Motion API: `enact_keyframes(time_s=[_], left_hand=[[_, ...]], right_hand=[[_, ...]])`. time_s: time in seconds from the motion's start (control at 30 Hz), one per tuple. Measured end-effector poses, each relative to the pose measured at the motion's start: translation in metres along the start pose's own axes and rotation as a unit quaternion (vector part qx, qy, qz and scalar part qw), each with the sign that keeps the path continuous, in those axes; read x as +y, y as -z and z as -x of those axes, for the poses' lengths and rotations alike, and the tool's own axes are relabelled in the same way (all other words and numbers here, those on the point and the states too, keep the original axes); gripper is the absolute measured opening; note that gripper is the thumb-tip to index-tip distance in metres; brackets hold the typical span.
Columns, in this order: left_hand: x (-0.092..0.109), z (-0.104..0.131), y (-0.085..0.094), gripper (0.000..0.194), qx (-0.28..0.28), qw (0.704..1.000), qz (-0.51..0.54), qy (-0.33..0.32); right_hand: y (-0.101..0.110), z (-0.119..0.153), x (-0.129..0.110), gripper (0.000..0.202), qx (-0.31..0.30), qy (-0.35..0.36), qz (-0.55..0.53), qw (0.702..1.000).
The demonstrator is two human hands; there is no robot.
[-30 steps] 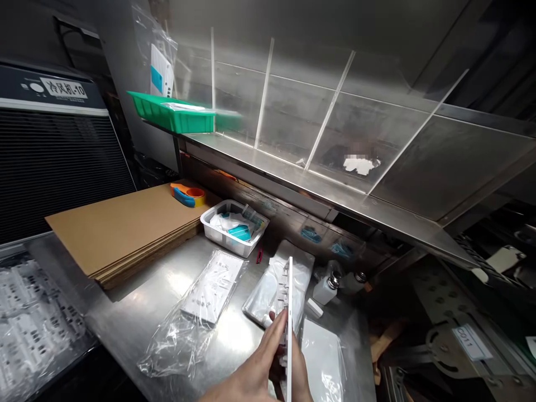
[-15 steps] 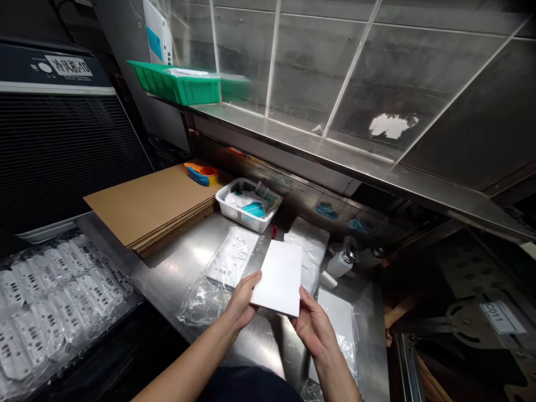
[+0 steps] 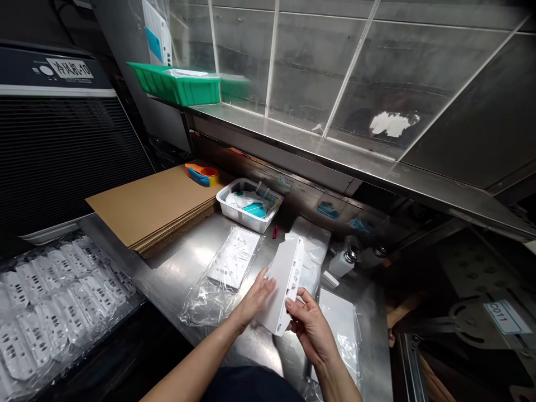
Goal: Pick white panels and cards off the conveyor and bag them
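A white plastic panel (image 3: 280, 287), tilted so that its side edge with several cut-outs shows, is held above the metal table between both my hands. My left hand (image 3: 256, 298) grips its left side, the fingers partly hidden behind it. On the right edge my right hand (image 3: 307, 321) is closed, with thumb and fingers near the cut-outs. Left of the hands lies another white panel (image 3: 235, 257) in a clear plastic bag (image 3: 205, 304). A further white panel (image 3: 337, 324) in clear film lies to the right, partly behind my right forearm.
Cardboard sheets (image 3: 154, 209) are stacked at the left, topped by a tape dispenser (image 3: 203, 175). Behind stand a white basket (image 3: 247, 218), a small red tool (image 3: 275, 231) and a pump bottle (image 3: 343, 261). Bagged white parts (image 3: 54, 301) fill the lower left. A shelf (image 3: 293, 137) crosses behind.
Both hands have turned the white panel from facing up flat to standing on a tilt, bringing its edge with cut-outs into view. The right fingers have shifted along that edge.
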State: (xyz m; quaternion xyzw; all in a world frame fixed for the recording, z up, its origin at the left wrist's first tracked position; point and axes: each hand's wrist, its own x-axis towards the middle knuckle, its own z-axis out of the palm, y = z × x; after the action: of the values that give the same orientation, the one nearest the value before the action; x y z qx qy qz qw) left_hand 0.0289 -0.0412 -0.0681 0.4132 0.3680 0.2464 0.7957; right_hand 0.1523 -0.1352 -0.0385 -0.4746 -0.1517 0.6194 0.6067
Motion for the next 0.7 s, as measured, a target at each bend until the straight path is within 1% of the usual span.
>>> enact_keyframes(time_s=[0.07, 0.1, 0.13, 0.2, 0.23, 0.27, 0.3, 0.37, 0.43, 0.47, 0.53, 0.57, 0.63, 0.7], left_hand=[[0.000, 0.002, 0.000, 0.092, -0.078, 0.996, -0.043, -0.025], [0.000, 0.003, 0.001, 0.097, -0.102, 0.992, -0.064, -0.046], [-0.001, 0.003, 0.002, 0.101, -0.110, 0.988, -0.081, -0.074], [-0.003, 0.006, 0.006, 0.106, -0.087, 0.979, -0.115, -0.141], [-0.003, 0.008, 0.009, 0.108, -0.074, 0.970, -0.144, -0.184], [-0.003, 0.010, 0.012, 0.109, -0.066, 0.954, -0.183, -0.229], [-0.001, 0.013, 0.015, 0.110, -0.066, 0.932, -0.226, -0.276], [0.004, 0.019, 0.019, 0.112, -0.080, 0.880, -0.303, -0.356], [0.010, 0.024, 0.021, 0.115, -0.099, 0.841, -0.339, -0.410], [0.012, 0.025, 0.021, 0.116, -0.106, 0.829, -0.347, -0.425], [0.014, 0.026, 0.022, 0.116, -0.111, 0.815, -0.350, -0.449], [0.013, 0.026, 0.023, 0.116, -0.113, 0.811, -0.348, -0.457], [0.010, 0.026, 0.025, 0.117, -0.117, 0.810, -0.342, -0.463], [0.006, 0.025, 0.027, 0.117, -0.126, 0.818, -0.326, -0.457]], right_hand=[[-0.001, -0.001, 0.005, 0.032, -0.009, 0.013, 0.037, 0.999], [-0.001, 0.000, 0.005, 0.032, -0.023, 0.021, 0.058, 0.998], [-0.001, 0.000, 0.004, 0.030, -0.044, 0.028, 0.085, 0.995], [0.001, 0.003, 0.000, 0.024, -0.093, 0.048, 0.158, 0.982], [0.002, 0.003, -0.002, 0.021, -0.114, 0.062, 0.204, 0.970], [0.005, 0.004, -0.003, 0.017, -0.129, 0.075, 0.253, 0.956], [0.009, 0.004, -0.003, 0.015, -0.135, 0.085, 0.303, 0.940], [0.019, 0.001, -0.001, 0.012, -0.112, 0.085, 0.382, 0.914], [0.030, -0.004, 0.002, 0.021, -0.080, 0.074, 0.411, 0.905], [0.036, -0.007, 0.004, 0.023, -0.072, 0.072, 0.410, 0.906], [0.045, -0.014, 0.004, 0.017, -0.069, 0.085, 0.403, 0.909], [0.048, -0.017, 0.003, 0.014, -0.067, 0.095, 0.409, 0.905], [0.054, -0.022, 0.001, 0.018, -0.048, 0.110, 0.438, 0.891], [0.058, -0.026, 0.000, 0.023, -0.027, 0.111, 0.485, 0.867]])
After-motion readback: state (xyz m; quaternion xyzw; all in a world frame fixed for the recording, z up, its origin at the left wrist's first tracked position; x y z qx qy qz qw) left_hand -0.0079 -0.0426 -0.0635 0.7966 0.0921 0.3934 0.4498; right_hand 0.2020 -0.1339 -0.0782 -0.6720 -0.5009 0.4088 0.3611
